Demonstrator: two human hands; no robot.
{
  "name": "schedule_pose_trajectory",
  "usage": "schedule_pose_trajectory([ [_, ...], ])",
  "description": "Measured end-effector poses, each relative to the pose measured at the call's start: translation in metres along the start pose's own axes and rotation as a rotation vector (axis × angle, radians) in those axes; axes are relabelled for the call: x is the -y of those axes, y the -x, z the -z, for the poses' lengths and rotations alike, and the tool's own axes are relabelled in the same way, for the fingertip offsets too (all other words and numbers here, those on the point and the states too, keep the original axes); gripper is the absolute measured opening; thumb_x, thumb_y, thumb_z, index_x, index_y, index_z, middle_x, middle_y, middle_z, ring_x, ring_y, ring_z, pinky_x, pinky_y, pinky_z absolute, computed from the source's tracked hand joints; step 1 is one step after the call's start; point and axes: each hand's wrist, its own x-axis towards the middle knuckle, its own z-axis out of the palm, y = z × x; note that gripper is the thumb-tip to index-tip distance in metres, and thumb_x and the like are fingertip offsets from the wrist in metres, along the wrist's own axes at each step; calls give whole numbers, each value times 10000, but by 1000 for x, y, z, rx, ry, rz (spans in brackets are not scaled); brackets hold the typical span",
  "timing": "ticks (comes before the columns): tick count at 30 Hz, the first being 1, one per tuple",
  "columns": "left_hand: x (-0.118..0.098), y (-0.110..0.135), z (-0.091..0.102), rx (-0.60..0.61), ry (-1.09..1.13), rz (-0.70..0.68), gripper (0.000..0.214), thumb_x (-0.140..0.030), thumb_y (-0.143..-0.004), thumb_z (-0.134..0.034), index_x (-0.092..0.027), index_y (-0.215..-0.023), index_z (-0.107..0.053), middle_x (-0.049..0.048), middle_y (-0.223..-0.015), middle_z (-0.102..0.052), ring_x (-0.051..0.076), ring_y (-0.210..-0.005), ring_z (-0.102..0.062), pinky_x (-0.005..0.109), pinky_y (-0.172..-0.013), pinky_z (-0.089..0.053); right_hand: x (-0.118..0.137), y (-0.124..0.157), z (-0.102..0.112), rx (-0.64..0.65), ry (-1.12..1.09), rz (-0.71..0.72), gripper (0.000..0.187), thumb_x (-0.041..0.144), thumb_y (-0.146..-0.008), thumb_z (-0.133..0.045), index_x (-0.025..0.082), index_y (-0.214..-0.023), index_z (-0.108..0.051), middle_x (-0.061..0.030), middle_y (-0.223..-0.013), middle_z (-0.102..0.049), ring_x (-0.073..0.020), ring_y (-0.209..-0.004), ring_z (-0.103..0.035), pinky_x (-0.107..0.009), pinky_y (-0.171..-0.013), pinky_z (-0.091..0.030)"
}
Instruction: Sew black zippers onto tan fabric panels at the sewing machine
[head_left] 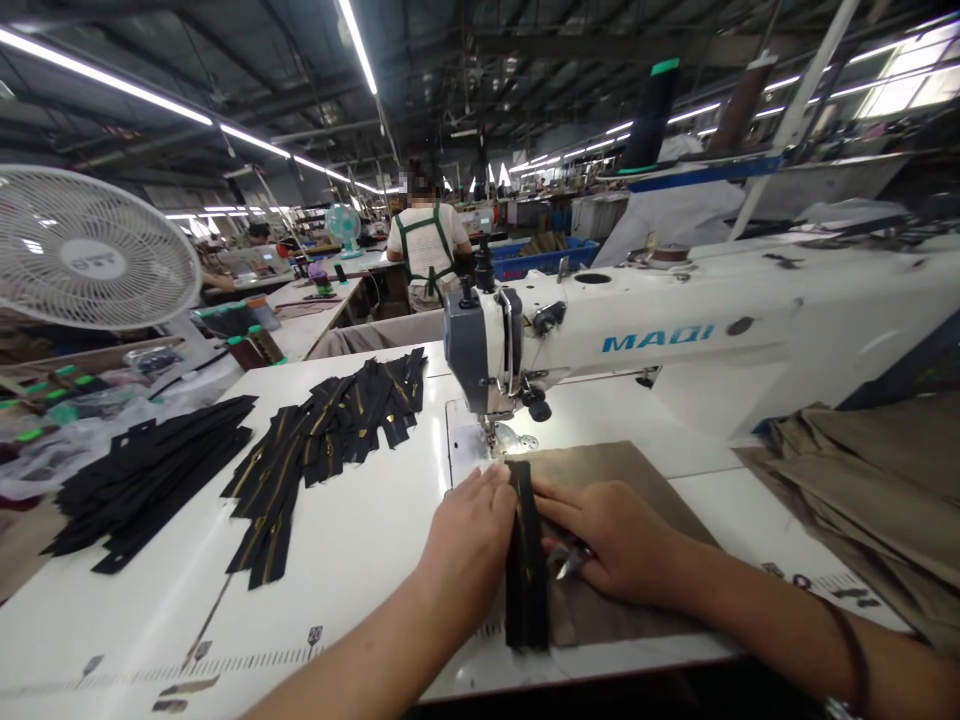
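Observation:
A black zipper (527, 575) with brass-coloured teeth lies lengthwise along the left edge of a brown fabric piece (637, 470). My left hand (480, 520) grips the zipper's left edge, fingers together, close to the needle area. From the other side my right hand (619, 540) presses its fingertips on the fabric beside the zipper. Tucked in that same hand is a pair of metal thread snips (571, 560), partly hidden by the palm. Just beyond the fingertips stands the presser foot (490, 435) of the white sewing machine (675, 325).
Several brass-toothed zippers (322, 430) are fanned out on the white table (360, 560), left of the machine. Farther left lies a stack of black strips (157, 480). Brown fabric (870, 490) is heaped at right. A white fan (94, 250) stands at left; a person (429, 240) sits ahead.

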Motion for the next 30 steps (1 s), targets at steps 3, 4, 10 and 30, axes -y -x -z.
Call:
schedule_pose_trajectory([
  [3,-3,1,-16,81,-37,-17,258,-179,-915,-453,-45,-1126,-513,197,-1121,-641,272,-1122,-574,443,-1016,-426,2,-2,2,-4,-15,8,460,208,-848,-410,108,-1285,-514,-166,-1299,-506,-277,-869,-653,-395,-679,-545],
  [4,-2,3,-18,91,-55,-22,279,-171,-922,-431,-35,-1155,-498,201,-1153,-625,271,-1151,-551,443,-1028,-413,3,-2,2,-8,-15,10,466,199,-839,-412,107,-1284,-515,-167,-1302,-503,-275,-868,-654,-394,-683,-547],
  [10,2,10,-16,143,-135,-52,329,-125,-942,-279,-27,-1143,-521,202,-1227,-581,277,-1207,-499,454,-1014,-424,2,-2,-1,-37,19,8,511,157,-803,-388,83,-1295,-502,-172,-1332,-464,-280,-891,-654,-390,-668,-567],
  [30,6,-1,19,441,182,109,489,-199,-914,-424,-146,-1387,-310,125,-1413,-416,250,-1332,-331,572,-1098,-203,2,0,1,10,30,-2,492,164,-838,-372,103,-1313,-488,-153,-1351,-450,-277,-927,-640,-399,-712,-550],
])
